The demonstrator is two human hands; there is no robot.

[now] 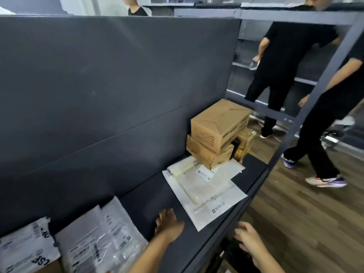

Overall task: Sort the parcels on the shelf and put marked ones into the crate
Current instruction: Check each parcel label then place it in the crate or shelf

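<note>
Left hand (169, 223) released, fingers straight, flat on the bare shelf (147, 198); right hand (248, 239) loosely curled, empty, lower, off the shelf front; white flat mailer (214, 205) just right of and beyond the left hand, long axis running away toward stacked cardboard boxes (218, 125); thin, smooth, limp; left hand nearer; crinkled grey poly bags (98, 243) to its left; crate not in view
</note>
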